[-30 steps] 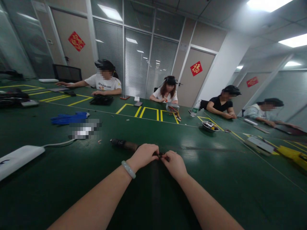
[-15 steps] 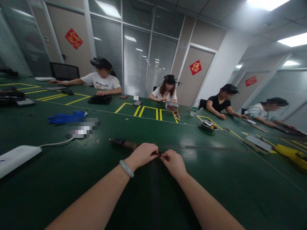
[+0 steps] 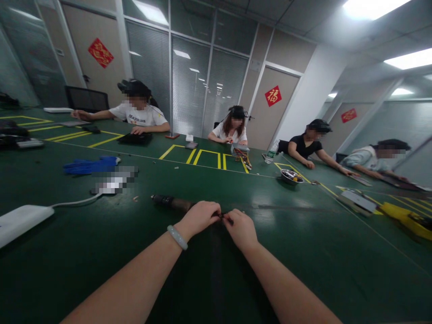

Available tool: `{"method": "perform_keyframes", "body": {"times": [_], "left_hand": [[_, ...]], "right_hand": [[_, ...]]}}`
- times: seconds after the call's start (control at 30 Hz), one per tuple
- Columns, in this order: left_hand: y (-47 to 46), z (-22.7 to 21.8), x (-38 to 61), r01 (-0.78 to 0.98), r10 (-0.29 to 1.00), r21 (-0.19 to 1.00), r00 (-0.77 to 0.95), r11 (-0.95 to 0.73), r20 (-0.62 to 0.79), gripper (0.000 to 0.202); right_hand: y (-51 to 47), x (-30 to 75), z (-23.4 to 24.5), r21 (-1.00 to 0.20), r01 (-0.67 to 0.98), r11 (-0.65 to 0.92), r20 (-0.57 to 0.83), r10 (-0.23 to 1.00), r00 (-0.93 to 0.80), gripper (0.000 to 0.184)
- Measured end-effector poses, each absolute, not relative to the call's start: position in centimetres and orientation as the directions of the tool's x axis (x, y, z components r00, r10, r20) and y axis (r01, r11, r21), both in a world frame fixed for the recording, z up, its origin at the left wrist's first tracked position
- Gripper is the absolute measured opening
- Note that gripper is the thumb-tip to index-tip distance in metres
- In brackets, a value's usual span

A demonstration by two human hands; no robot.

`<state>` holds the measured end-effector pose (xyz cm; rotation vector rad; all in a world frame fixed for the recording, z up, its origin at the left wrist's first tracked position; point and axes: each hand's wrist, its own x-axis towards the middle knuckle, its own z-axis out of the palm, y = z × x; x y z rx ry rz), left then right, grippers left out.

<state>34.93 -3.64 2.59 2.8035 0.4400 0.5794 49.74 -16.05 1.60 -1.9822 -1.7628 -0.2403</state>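
Note:
My left hand point(image 3: 200, 217), with a pale bangle point(image 3: 177, 237) on its wrist, is closed in a pinch over the green table point(image 3: 148, 261). Facing it, my right hand point(image 3: 241, 227) pinches too, with its fingertips almost touching the left ones. Between the fingertips sits a small dark piece point(image 3: 222, 216), too small and covered to name. Just left of my left hand lies a dark cylindrical tool point(image 3: 168, 201) with a metal tip; its right end is hidden behind that hand.
At left lie a blue glove point(image 3: 88, 165) and a white power strip point(image 3: 25, 223) with a cable. Across the table are several co-workers, a box with coloured wires point(image 3: 240, 150), a water bottle point(image 3: 271, 154) and a metal bowl point(image 3: 290, 176). A yellow case point(image 3: 405, 218) lies far right.
The view has shifted slightly. My hands stay together in nearly the same pose around the small dark piece. Across the table, the far-left co-worker has lifted one hand a little.

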Motion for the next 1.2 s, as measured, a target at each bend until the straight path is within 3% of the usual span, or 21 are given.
{"method": "perform_keyframes", "body": {"times": [0.2, 0.77, 0.97, 1.2], "left_hand": [[-3.76, 3.12, 34.62, 0.227, 0.334, 0.322, 0.883, -0.919, 0.329, 0.010], [-4.14, 2.96, 34.73, 0.245, 0.358, 0.318, 0.857, -0.916, 0.371, 0.005], [-3.87, 2.49, 34.97, 0.242, 0.352, 0.310, 0.859, -0.919, 0.372, 0.005], [-4.25, 3.02, 34.83, 0.261, 0.370, 0.314, 0.855, -0.913, 0.364, 0.005]], "right_hand": [[-16.00, 49.71, 1.56, -0.214, 0.971, -0.105, 0.419, 0.888, 0.189, 0.012], [-15.95, 50.13, 1.31, -0.360, 0.929, -0.082, 0.401, 0.886, 0.234, 0.010], [-15.82, 50.04, 1.15, -0.283, 0.956, -0.075, 0.416, 0.889, 0.193, 0.014], [-15.54, 49.88, 1.26, -0.076, 0.995, -0.065, 0.402, 0.911, 0.091, 0.020]]}}
